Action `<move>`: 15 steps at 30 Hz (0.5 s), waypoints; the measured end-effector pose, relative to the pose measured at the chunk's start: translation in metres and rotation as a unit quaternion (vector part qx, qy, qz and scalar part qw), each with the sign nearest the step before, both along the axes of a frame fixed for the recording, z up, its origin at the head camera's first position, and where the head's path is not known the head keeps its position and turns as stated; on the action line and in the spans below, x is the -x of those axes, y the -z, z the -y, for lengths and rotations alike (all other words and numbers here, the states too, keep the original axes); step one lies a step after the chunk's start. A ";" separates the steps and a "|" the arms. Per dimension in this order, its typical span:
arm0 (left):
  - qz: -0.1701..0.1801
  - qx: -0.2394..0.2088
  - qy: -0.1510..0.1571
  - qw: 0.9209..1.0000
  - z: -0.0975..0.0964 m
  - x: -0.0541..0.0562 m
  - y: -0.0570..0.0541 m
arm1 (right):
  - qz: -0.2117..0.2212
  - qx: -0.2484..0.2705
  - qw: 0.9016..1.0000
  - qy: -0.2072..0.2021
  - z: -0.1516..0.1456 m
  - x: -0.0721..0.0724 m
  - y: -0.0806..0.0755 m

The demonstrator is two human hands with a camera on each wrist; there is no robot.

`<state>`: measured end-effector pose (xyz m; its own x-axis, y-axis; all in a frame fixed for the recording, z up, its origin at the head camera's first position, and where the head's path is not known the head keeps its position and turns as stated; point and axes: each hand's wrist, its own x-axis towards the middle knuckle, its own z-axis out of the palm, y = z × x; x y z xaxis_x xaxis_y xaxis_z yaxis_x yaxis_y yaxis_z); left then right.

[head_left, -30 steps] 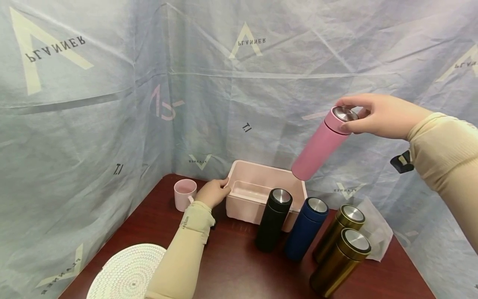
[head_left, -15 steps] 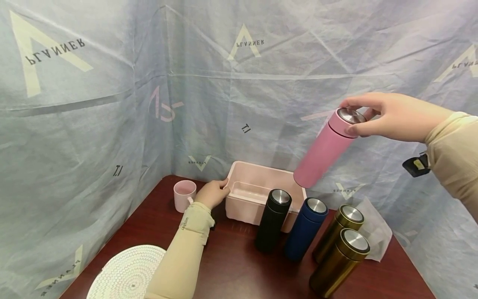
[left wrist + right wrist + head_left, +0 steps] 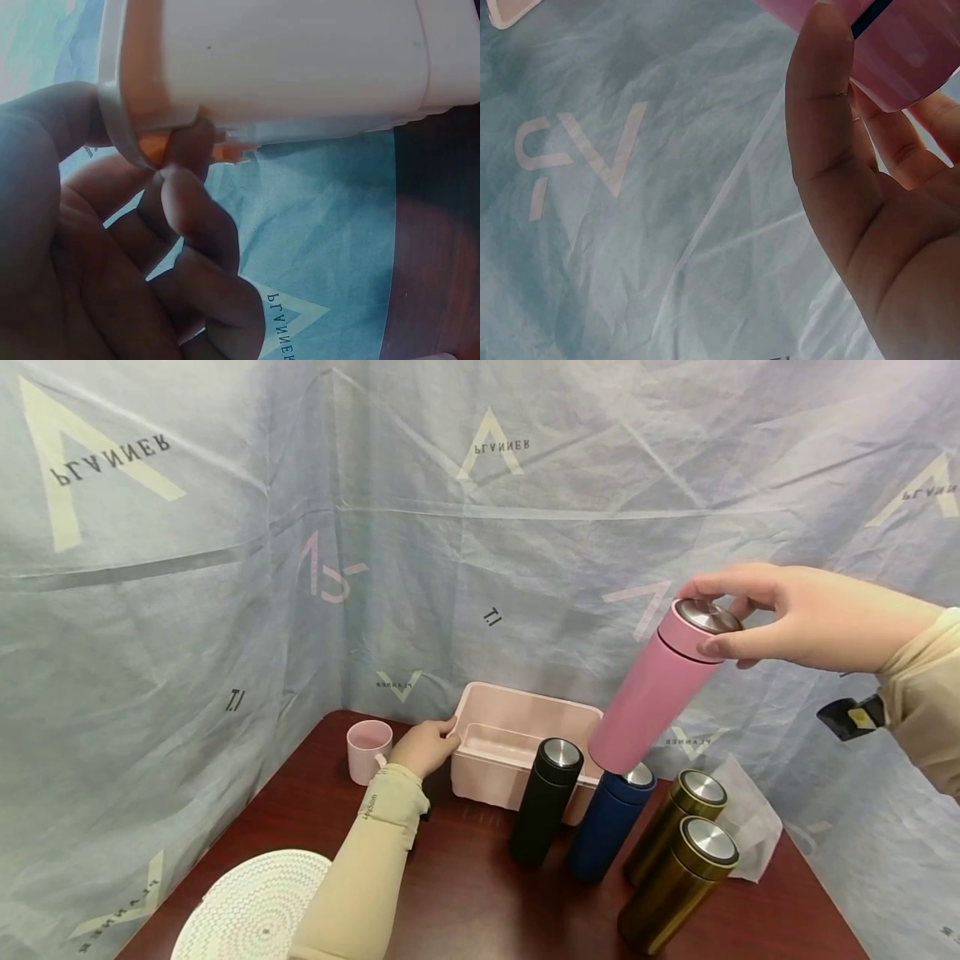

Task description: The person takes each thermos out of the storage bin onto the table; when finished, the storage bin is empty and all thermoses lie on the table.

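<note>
My right hand [image 3: 798, 614] grips a pink thermos bottle [image 3: 651, 697] round its cap, and the bottle hangs tilted in the air. In the head view its base overlaps the lid of a blue thermos [image 3: 611, 827]. The right wrist view shows the thumb and fingers on the pink cap [image 3: 911, 64]. My left hand [image 3: 425, 749] pinches the left rim of a pale pink plastic bin [image 3: 487, 783]; in the left wrist view the thumb and curled fingers hold that rim [image 3: 116, 112]. A black thermos [image 3: 546, 810] stands upright in front of the bin.
Two gold thermoses [image 3: 663, 897] stand at the right, before a white translucent bag [image 3: 750, 822]. A pink mug [image 3: 367, 760] is left of the bin. A round woven mat [image 3: 247, 910] lies front left on the dark red table [image 3: 457, 893]. Printed cloth [image 3: 420, 552] hangs behind.
The pink thermos and my right hand have moved to the right and lower, toward the blue thermos in the view. My left hand stays on the bin's rim.
</note>
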<state>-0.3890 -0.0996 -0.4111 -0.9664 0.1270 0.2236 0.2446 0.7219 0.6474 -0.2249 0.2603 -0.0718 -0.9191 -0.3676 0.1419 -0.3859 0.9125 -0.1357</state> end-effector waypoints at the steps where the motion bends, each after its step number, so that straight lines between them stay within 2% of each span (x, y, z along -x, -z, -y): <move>1: 0.000 0.000 0.001 1.000 0.000 0.000 0.000 | -0.002 -0.001 1.000 -0.002 0.000 -0.002 0.001; 5: -0.003 -0.001 0.002 1.000 0.000 0.001 0.001 | -0.010 0.001 1.000 -0.016 -0.001 -0.007 0.006; 15: 0.001 0.000 -0.002 1.000 0.000 -0.001 0.000 | 0.017 0.015 0.998 -0.063 -0.005 -0.018 0.026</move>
<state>-0.3883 -0.0991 -0.4110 -0.9673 0.1238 0.2215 0.2410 0.7221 0.6484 -0.2067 0.2657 -0.0974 -0.8709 -0.4757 0.1234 -0.4910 0.8527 -0.1781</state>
